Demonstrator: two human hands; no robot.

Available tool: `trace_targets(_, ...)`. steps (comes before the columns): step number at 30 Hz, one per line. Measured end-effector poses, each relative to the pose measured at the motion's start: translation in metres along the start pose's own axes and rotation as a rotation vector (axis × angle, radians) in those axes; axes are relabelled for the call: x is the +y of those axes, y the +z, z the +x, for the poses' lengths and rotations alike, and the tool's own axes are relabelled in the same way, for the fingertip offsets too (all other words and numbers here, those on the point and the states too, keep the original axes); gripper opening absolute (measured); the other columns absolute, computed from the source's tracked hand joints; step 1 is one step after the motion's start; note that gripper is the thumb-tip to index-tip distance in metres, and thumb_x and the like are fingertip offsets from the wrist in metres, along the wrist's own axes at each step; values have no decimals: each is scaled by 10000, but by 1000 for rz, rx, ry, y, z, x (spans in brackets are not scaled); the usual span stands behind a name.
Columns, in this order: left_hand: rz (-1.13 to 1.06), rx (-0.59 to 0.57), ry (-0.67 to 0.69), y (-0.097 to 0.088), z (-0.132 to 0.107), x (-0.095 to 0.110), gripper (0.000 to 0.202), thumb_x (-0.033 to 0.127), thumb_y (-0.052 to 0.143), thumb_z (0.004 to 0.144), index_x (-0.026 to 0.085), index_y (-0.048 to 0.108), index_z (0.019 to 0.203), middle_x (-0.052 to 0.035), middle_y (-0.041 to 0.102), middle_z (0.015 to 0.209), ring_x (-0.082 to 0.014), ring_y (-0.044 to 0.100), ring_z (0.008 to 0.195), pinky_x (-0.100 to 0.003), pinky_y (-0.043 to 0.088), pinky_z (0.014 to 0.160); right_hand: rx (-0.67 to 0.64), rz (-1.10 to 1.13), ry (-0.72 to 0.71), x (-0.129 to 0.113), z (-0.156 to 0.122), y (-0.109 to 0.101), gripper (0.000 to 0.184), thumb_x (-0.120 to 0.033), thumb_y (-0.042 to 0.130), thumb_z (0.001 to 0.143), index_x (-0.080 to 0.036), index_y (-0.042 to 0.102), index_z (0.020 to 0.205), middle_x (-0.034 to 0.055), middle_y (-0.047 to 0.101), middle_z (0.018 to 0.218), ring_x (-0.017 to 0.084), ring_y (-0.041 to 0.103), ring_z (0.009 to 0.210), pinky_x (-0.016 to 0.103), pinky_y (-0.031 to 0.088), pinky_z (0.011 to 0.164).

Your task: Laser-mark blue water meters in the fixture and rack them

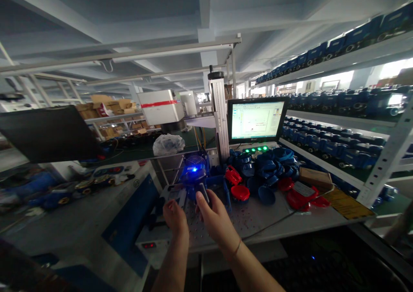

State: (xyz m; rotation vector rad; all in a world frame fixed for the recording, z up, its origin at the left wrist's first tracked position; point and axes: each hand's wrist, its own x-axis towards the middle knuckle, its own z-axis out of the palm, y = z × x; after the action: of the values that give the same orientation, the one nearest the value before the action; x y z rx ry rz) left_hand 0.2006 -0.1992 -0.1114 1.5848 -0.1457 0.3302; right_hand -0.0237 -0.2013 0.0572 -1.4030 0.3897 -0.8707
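Observation:
Under the white marking-machine head (161,109) sits a blue round housing (192,173) with a bright blue light spot on its top. My right hand (213,212) is in front of it, thumb and fingers closed on a dark flat bar-shaped piece (204,193). Whether that piece touches the housing I cannot tell. Just left of the housing is my left hand (175,215), its fingers curled in; what they hold, if anything, is hidden. Both hands are over the perforated metal worktable (237,221).
Blue caps and rings (266,171) are heaped right of the machine column (219,115), with red caps (240,193) beside them. A lit monitor (257,119) stands behind. Racks of blue units (335,147) line the right. A cable (277,221) crosses the table.

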Motion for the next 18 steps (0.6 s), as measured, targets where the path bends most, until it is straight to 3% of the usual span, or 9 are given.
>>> trace_targets(10,-59,-25,-93,-1,-1,5,268,427,604,851,209,648,1001,-91,698,995,-324,707,1004,-536,564,982,-8,-50,-6,-2,-2,-1,585,-783,625,986,-210,692,1085,19,655,808,161,561,683,269,430,591)
trace_targets(14,-72,-16,-96,-1,-1,4,248,408,605,842,213,635,991,-83,683,983,-318,692,1003,-539,551,998,-44,-149,-38,-5,-2,-7,503,-677,674,996,-196,720,1137,17,666,843,166,576,744,269,455,648)
trace_targets(18,-68,-23,-65,-2,-1,2,233,397,608,857,211,633,994,-85,677,1017,-309,667,1014,-536,538,1012,-187,-383,-67,-12,-1,-21,403,-523,779,949,-178,782,1158,21,700,898,172,602,801,277,443,708)
